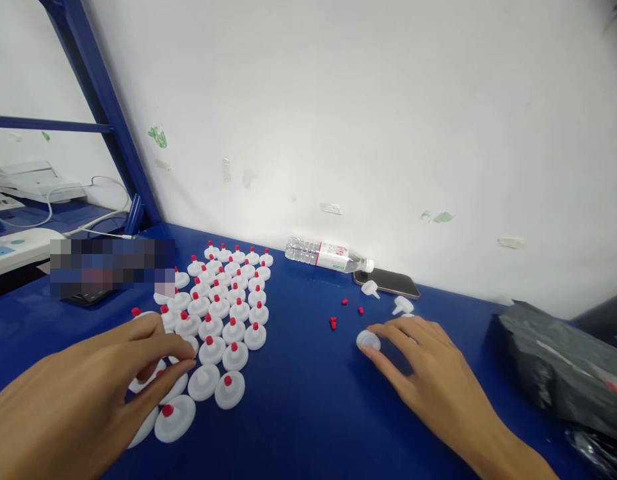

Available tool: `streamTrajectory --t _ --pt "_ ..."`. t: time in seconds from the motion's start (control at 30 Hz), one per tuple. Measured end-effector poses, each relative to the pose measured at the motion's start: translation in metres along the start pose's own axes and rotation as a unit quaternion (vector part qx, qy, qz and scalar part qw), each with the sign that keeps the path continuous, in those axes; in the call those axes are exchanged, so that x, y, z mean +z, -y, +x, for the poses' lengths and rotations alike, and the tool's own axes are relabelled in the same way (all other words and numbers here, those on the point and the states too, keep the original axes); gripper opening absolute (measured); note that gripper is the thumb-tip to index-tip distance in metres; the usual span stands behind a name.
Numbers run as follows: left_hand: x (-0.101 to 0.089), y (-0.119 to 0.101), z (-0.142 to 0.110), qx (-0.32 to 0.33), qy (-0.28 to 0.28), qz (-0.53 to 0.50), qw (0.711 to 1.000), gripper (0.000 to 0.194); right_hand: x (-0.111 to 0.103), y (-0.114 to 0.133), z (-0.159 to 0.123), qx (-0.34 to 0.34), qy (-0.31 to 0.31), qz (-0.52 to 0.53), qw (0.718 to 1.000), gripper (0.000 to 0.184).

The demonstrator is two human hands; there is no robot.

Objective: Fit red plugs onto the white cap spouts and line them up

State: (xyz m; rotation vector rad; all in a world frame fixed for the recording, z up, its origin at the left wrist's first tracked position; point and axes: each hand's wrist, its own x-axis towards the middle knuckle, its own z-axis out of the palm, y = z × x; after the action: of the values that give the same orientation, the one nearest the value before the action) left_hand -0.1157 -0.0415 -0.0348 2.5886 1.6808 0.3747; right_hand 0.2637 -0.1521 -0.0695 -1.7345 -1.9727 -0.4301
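Observation:
Rows of white disc-shaped nozzle lids (233, 357) stand on the blue table to the left, most with a small red tip on top. One white lid (203, 382) near the front shows no red tip. Over the left part of these rows is my left hand (138, 360), thumb and forefinger pinched together; whatever may be between them is hidden. My right hand (423, 360) grips a white nozzle lid (368, 341) by its rim between thumb and forefinger, its round face turned up. Small red caps (333, 323) lie loose between the hands. Beyond my right hand are more white lids (402, 305), lying tipped over.
A clear plastic bottle (331, 256) lies by the wall, its neck beside a dark phone (388, 282). Grey plastic bags (558, 360) sit at the right. On the left are a white power strip (26, 250), cables and a blue metal frame (113, 113).

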Motion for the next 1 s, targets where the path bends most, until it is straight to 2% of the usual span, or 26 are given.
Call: streamTrajectory --t 0.17,0.43,0.57,0.77,1.0 --pt "0.009 -0.006 -0.005 0.024 0.044 -0.028 0.998 0.035 -0.001 0.000 -0.001 -0.001 0.000 -0.004 1.000 0.022" --pt "0.018 -0.010 -0.001 0.019 0.044 -0.023 0.999 0.040 -0.001 0.001 -0.001 -0.001 0.000 -0.003 1.000 0.020" --pt "0.015 -0.009 -0.004 0.022 0.036 -0.021 0.999 0.042 -0.002 0.002 0.000 0.000 -0.003 0.002 1.000 0.019" --pt "0.000 -0.021 -0.001 -0.052 0.126 0.001 0.991 0.031 -0.003 0.003 -0.001 0.006 0.013 0.007 1.000 0.018" --pt "-0.001 -0.023 0.003 -0.093 0.140 -0.017 0.986 0.038 -0.003 0.003 0.000 0.002 0.004 0.007 1.000 0.020"
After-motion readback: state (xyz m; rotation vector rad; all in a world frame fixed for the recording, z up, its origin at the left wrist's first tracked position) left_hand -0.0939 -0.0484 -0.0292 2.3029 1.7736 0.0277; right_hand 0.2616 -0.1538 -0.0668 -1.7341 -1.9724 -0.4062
